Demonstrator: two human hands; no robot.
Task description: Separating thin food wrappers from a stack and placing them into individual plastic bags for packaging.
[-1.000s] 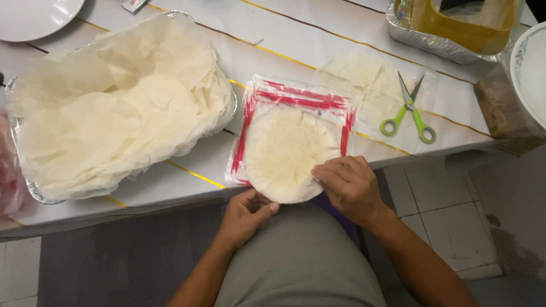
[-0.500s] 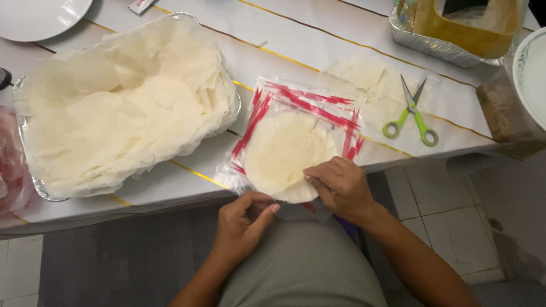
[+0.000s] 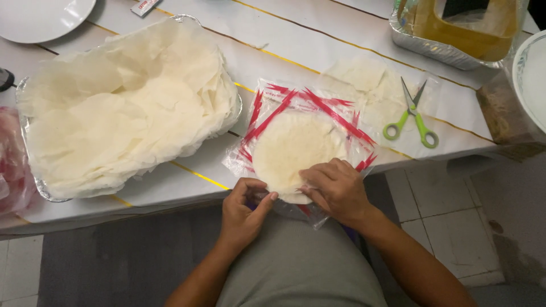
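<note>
A stack of round pale wrappers [image 3: 293, 150] lies on a clear plastic bag with red stripes [image 3: 318, 108] at the table's front edge. My right hand [image 3: 335, 190] presses on the near edge of the stack, fingers curled over it. My left hand [image 3: 244, 207] pinches the near left rim of a wrapper between thumb and fingers. A large foil tray [image 3: 31, 176] heaped with separated thin wrapper sheets [image 3: 122, 111] stands to the left of the bag.
Green-handled scissors [image 3: 414, 116] lie on another bag of wrappers [image 3: 369, 85] to the right. A foil container [image 3: 449, 51] with yellowish contents sits at the back right, a white plate [image 3: 40, 17] at the back left, a white bowl [image 3: 532, 74] at the far right.
The bag with the round stack has turned and shifted slightly right. My left hand has risen from below the table edge and taken hold of the wrapper's rim.
</note>
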